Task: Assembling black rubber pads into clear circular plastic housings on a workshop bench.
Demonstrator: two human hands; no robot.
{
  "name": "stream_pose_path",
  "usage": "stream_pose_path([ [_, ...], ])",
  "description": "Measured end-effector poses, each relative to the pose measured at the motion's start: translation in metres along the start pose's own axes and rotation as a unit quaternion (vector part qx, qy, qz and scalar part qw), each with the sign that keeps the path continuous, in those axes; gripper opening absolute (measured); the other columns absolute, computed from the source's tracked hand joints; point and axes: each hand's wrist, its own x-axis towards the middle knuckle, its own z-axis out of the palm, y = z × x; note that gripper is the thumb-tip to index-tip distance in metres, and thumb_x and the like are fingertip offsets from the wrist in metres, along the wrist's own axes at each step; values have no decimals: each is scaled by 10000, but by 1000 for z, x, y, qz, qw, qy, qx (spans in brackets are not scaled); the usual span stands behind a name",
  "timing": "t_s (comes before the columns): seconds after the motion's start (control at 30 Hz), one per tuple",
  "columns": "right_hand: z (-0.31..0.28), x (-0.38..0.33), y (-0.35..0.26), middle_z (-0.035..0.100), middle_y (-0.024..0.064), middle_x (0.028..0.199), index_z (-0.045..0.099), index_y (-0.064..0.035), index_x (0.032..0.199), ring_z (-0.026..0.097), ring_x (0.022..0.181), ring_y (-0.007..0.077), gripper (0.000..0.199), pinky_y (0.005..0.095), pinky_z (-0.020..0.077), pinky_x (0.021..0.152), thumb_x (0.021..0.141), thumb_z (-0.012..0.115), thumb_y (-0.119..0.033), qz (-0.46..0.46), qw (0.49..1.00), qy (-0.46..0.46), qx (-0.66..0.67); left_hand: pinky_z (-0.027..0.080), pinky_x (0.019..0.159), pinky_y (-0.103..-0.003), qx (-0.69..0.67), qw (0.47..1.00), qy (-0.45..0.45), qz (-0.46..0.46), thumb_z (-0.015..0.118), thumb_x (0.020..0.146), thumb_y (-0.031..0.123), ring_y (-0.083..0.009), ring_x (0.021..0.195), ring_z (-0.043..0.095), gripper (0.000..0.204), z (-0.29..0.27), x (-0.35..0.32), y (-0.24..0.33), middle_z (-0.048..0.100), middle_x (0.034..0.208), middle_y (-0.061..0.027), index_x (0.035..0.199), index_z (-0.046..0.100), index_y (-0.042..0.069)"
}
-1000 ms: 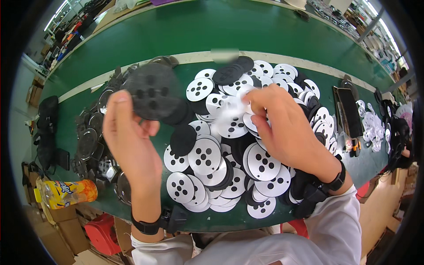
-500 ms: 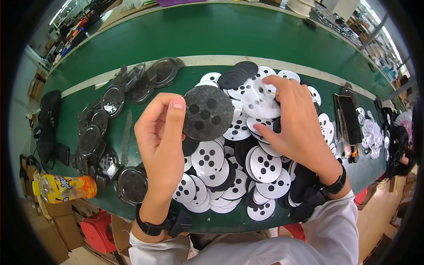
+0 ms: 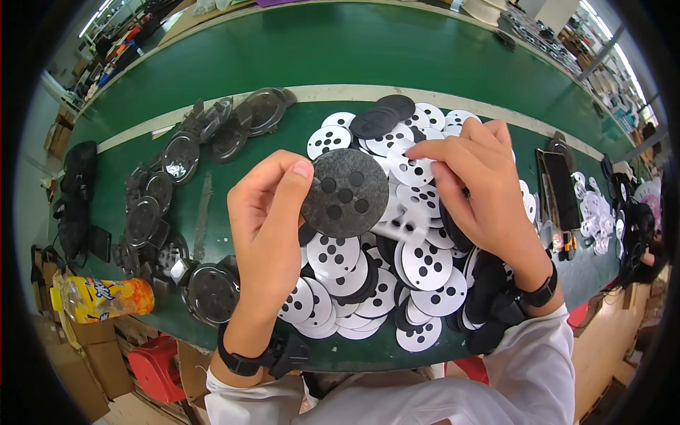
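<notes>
My left hand (image 3: 273, 212) pinches the left edge of a dark grey disc (image 3: 345, 212), like felt or foam, between thumb and fingers. Five round holes pierce the disc, which is held up facing me over the pile. Just right of it, my right hand (image 3: 482, 188) hovers with fingers bent and a gap between thumb and index fingertips. Close to those fingertips is a white disc (image 3: 409, 170) with dark holes. A motion-smeared white piece (image 3: 405, 225) with holes lies below, between the hands. Underneath spreads a heap of white discs (image 3: 426, 267) and black ones.
Dark translucent round plastic parts (image 3: 144, 221) line the left of the green table (image 3: 248, 60). A yellow-labelled bottle (image 3: 106, 299) stands at the left edge. Black discs (image 3: 375, 122) top the pile's far side. Right are a black phone-like slab (image 3: 559, 191) and small white pieces (image 3: 597, 216).
The white piece by my right hand's fingers has come away and is now lower, blurred, between the hands. My left hand has moved slightly right and down with the grey disc.
</notes>
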Motion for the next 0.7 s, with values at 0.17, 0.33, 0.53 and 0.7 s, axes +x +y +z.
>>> stream_pose_path([
  [0.17,0,0,1,568,8,691,618,-78,895,426,645,196,119,335,303,681,778,629,-60,22,995,66,-65,191,450,-181,-15,1000,-15,6,554,921,167,22,549,297,196,2,-1,-1,421,656,95,777,571,34],
  [0.33,-4,-1,-2,592,35,700,603,-26,924,402,576,166,210,289,316,652,947,475,-191,64,972,28,223,287,533,-176,-29,993,-110,22,544,930,128,-8,622,379,156,3,1,1,492,726,58,849,598,7],
  [0.53,8,-7,-13,602,74,925,586,22,990,478,706,101,335,237,401,677,1000,354,-219,158,776,-43,609,349,700,-244,105,942,-252,194,526,924,261,-129,822,475,301,-1,6,6,554,1054,-158,899,656,-9],
  [0.7,11,-10,-12,582,9,995,603,-24,980,311,631,51,363,202,279,572,751,716,-282,111,703,-114,694,322,755,-302,120,913,-263,287,540,909,320,-198,949,473,321,-3,9,5,550,1052,-177,898,679,31],
])
